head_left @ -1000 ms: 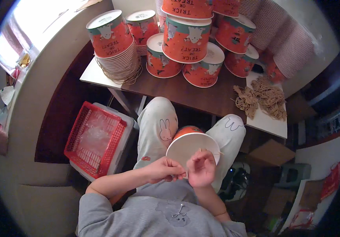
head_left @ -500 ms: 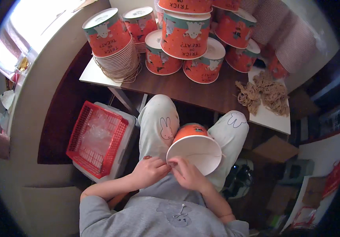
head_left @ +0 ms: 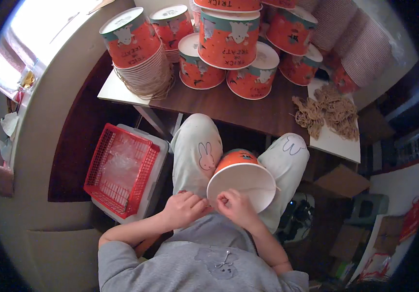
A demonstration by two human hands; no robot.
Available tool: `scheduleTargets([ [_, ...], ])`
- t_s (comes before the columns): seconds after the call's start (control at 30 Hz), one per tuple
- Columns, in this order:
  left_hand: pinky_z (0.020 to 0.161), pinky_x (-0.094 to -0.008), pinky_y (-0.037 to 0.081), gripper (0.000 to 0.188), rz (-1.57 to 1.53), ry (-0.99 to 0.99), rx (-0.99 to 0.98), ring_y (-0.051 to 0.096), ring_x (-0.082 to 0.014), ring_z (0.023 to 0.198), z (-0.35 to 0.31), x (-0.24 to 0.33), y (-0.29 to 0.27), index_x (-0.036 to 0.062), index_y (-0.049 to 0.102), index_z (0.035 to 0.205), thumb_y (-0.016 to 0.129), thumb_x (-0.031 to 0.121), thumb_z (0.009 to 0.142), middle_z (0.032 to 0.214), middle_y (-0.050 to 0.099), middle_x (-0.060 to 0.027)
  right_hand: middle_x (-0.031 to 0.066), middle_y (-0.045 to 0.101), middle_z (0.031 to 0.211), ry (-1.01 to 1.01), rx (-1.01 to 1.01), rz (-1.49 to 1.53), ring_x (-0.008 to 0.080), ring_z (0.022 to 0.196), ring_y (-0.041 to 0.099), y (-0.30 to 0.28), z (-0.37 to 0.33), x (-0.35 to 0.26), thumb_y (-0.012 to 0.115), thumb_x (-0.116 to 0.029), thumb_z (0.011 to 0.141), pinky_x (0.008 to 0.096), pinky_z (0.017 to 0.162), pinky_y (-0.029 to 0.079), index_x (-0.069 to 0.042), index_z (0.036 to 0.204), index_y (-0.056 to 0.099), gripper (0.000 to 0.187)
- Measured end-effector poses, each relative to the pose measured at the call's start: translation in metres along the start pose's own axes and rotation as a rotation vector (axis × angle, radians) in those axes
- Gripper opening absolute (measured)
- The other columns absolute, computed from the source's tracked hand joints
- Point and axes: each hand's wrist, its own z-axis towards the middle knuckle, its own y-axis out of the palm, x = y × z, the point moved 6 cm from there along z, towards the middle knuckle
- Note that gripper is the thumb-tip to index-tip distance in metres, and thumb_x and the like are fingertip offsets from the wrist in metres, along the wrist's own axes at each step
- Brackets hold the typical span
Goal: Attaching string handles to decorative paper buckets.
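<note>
Tilted between my knees is an orange paper bucket [head_left: 242,176], its white mouth facing me. A thin piece of twine [head_left: 277,188] pokes out at the right of its rim and runs faintly across the inside toward my right hand. My right hand [head_left: 237,208] is closed in a pinch over the near left part of the mouth, seemingly on the twine. Beside the near left rim, my left hand [head_left: 185,209] has its fingers pressed together; what lies in them is hidden.
Upside-down orange buckets [head_left: 229,39] are piled on the brown table [head_left: 195,104]. A nested stack [head_left: 144,73] stands at its left, with twine around it. Tangled twine [head_left: 333,112] lies on the right. A red basket [head_left: 122,170] rests on a grey-white bin to my left.
My right hand has lifted slightly away from my left hand, with its fingers curled more tightly. The left hand stays beside the rim. The bucket has barely moved.
</note>
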Motion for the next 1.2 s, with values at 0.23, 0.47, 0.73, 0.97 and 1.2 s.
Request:
scheduleTargets([
  [0.23,0.044,-0.0306,0.043,0.019,-0.09,-0.153,-0.037,0.052,-0.0182,0.053,-0.018,-0.02,0.015,0.0089,0.05,0.065,0.065,0.019,0.07,0.059,0.048,-0.0034,0.0104,0.055,0.071,-0.056,0.038,-0.171,0.0251,0.063,0.059,0.006,0.002,0.007,0.062,-0.006,0.07,0.0344,0.057,0.048,-0.004,0.074,0.055,0.008],
  [0.47,0.047,-0.0327,0.045,0.016,-0.127,-0.206,-0.105,0.054,-0.0206,0.056,-0.021,-0.022,0.026,0.008,0.052,0.069,0.064,0.019,0.071,0.062,0.05,-0.0051,0.0101,0.054,0.07,-0.073,0.036,-0.19,0.0254,0.063,0.058,0.007,0.005,0.004,0.062,-0.006,0.07,0.035,0.057,0.048,-0.003,0.073,0.055,0.008],
  [0.73,0.056,-0.0362,0.048,0.023,-0.39,-0.459,-0.16,0.059,-0.0259,0.066,-0.023,-0.034,0.039,0.0065,0.056,0.091,0.063,0.016,0.071,0.072,0.056,-0.0089,0.0101,0.055,0.071,-0.102,0.05,-0.235,0.0256,0.064,0.058,0.009,0.008,0.002,0.062,-0.007,0.07,0.0351,0.057,0.048,-0.004,0.073,0.054,0.009],
  [0.97,0.058,-0.0348,0.048,0.023,-0.551,-0.482,-0.101,0.059,-0.0268,0.068,-0.024,-0.035,0.045,0.0053,0.057,0.091,0.064,0.009,0.07,0.077,0.058,-0.0103,0.0102,0.056,0.072,-0.081,-0.003,-0.215,0.025,0.065,0.06,0.014,0.008,0.003,0.062,-0.007,0.072,0.0348,0.058,0.048,-0.004,0.075,0.056,0.009],
  [1.2,0.059,-0.0328,0.045,0.015,-0.673,-0.385,-0.142,0.056,-0.0249,0.072,-0.028,-0.041,0.047,0.005,0.058,0.083,0.063,0.007,0.069,0.08,0.057,-0.0091,0.01,0.059,0.077,0.001,-0.011,-0.161,0.0246,0.068,0.061,0.004,0.004,0.003,0.065,-0.016,0.072,0.0351,0.062,0.049,-0.005,0.089,0.057,0.021],
])
